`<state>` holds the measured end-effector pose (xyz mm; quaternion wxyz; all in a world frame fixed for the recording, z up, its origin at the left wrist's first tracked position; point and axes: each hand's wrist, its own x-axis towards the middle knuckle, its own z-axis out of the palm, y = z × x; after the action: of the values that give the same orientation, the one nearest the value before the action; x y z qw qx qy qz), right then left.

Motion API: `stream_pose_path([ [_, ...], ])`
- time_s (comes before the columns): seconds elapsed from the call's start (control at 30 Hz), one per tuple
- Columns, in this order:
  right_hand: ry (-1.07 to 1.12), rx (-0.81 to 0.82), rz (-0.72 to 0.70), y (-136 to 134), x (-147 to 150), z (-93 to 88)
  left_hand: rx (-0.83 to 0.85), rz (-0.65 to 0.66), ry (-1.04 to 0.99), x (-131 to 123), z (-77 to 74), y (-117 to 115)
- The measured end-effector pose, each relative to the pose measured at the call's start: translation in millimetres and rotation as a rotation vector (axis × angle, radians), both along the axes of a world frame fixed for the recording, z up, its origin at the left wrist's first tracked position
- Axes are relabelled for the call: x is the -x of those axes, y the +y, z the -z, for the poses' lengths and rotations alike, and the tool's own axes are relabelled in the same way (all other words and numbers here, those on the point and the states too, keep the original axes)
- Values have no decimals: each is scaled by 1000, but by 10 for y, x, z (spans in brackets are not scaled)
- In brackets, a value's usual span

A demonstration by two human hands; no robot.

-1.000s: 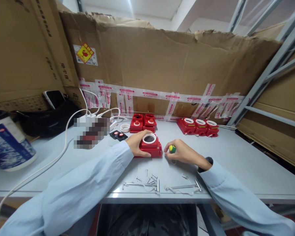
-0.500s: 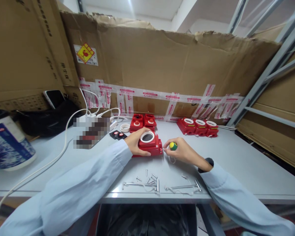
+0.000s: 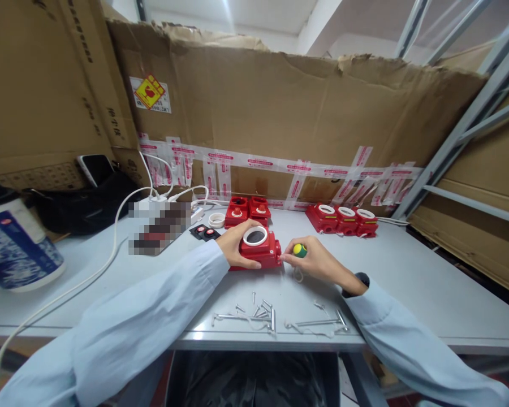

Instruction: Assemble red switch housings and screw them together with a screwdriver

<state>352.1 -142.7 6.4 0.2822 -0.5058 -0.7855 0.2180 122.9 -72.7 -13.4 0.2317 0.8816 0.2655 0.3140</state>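
Taped cardboard (image 3: 305,107) backs the grey counter (image 3: 407,277); metal shelving (image 3: 452,138) stands right. Mid-counter, the left hand (image 3: 234,246) clasps a red housing (image 3: 263,258); at its end, the right hand (image 3: 316,258) grips a green-and-yellow handle (image 3: 299,250).

Red boxy housing (image 3: 262,258), white ring (image 3: 255,245) set around a dark opening (image 3: 255,235), facing upward. Green-handled tool (image 3: 300,250), yellow-ended, lying just beside the housing's right end.
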Motion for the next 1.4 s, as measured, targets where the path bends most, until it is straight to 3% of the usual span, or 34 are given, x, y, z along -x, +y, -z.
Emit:
stream_pose_path([
  [0.33, -2, 53, -49, -11, -77, -130, 5, -28, -29, 3, -23, 2],
  [0.43, 17, -14, 49, -5, -138, -206, 1, -39, -35, 7, -26, 4],
  [0.5, 110, -142, 173, -12, -184, -267, 2, -38, -37, 8, -30, 3],
  [0.6, 511, -395, 317, -47, -259, -385, -2, -34, -44, 9, -42, -5],
  [0.67, 912, -486, 271, -77, -311, -473, 5, -34, -56, 8, -50, -15],
  [0.77, 1380, -398, 100, -103, -355, -573, 44, -20, -84, 4, -56, -34],
  [0.83, 1515, -286, 57, -104, -335, -590, 83, -12, -89, -2, -55, -48],
  [0.97, 1532, -185, 53, -84, -195, -520, 162, 6, -82, -12, -51, -76],
  [1.4, 1496, -203, 101, 4, -83, -355, 155, 21, -62, -17, -18, -55],
])
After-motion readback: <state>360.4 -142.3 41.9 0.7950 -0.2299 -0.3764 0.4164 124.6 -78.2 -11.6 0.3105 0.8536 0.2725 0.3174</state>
